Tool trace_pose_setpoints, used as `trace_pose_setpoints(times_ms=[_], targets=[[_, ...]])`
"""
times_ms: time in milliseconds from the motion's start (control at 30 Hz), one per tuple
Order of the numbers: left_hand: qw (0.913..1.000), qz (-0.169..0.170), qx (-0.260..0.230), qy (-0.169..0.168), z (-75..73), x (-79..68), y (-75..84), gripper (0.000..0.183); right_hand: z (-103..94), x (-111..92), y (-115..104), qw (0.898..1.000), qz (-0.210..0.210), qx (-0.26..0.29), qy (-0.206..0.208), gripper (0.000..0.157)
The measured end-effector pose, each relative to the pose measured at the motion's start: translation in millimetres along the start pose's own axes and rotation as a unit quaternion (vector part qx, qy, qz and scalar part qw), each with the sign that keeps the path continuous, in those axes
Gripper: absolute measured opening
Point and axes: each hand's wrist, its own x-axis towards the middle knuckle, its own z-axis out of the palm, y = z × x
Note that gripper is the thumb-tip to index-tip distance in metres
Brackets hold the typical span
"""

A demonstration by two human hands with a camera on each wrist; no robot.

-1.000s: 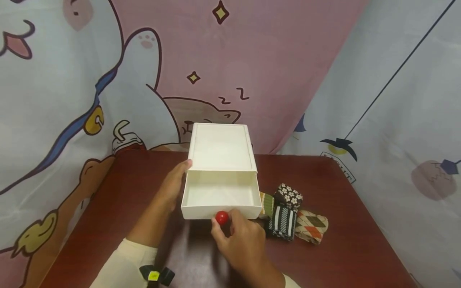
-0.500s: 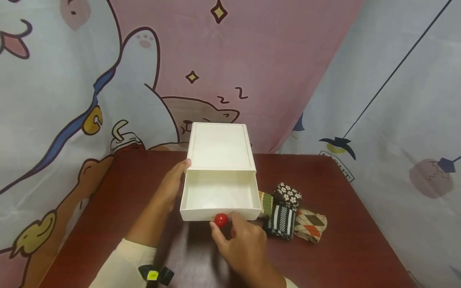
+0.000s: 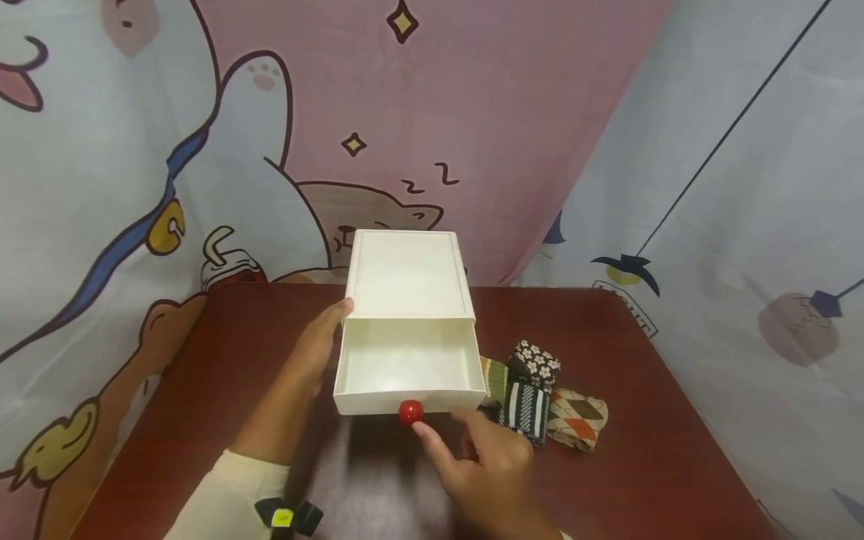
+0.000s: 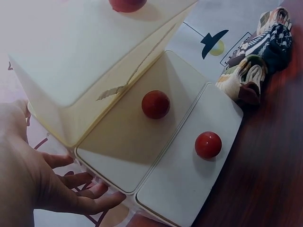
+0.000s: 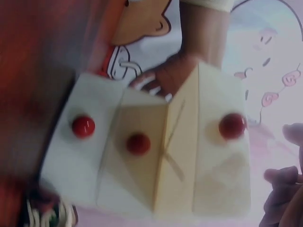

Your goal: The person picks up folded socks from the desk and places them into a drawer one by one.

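A white drawer cabinet (image 3: 412, 274) stands on the table, its top drawer (image 3: 408, 356) pulled out with a bare inside. On that drawer's front is a red round knob (image 3: 410, 412). My left hand (image 3: 313, 349) lies along the cabinet's left side, fingers loosely spread against it in the left wrist view. Just off the knob, my right hand (image 3: 493, 465) holds nothing, its thumb tip close beneath the knob and its index finger pointing forward. Two lower drawers, each with a red knob (image 4: 155, 104), are closed in the left wrist view.
Several folded patterned socks lie right of the cabinet, among them a black-and-white striped one (image 3: 525, 411), a flowered one (image 3: 533, 364) and an argyle one (image 3: 577, 418). Behind the dark red table (image 3: 628, 450) hangs a cartoon-printed cloth (image 3: 540, 97).
My right hand has let go of the red knob and moved slightly right, away from it. The drawer came out slightly earlier on. My left hand stays at the cabinet's side.
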Motion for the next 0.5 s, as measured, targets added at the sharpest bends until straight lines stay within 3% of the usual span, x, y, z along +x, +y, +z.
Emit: trace_pose_setpoints(times_ms=[167, 400, 500], targets=[[1.0000, -0.005, 0.002, 0.001, -1.3, 0.6, 0.4, 0.066, -15.9, 10, 18, 0.999, -0.002, -0.018, 0.038, 0.053], [1.0000, -0.004, 0.001, -0.003, -1.6, 0.3, -0.4, 0.067, -32.6, 8, 53, 0.993, 0.070, -0.077, 0.058, 0.059], [1.0000, -0.001, -0.003, -0.004, -1.0, 0.8, -0.4, 0.066, -39.6, 6, 73, 0.988, 0.102, -0.108, 0.044, 0.059]])
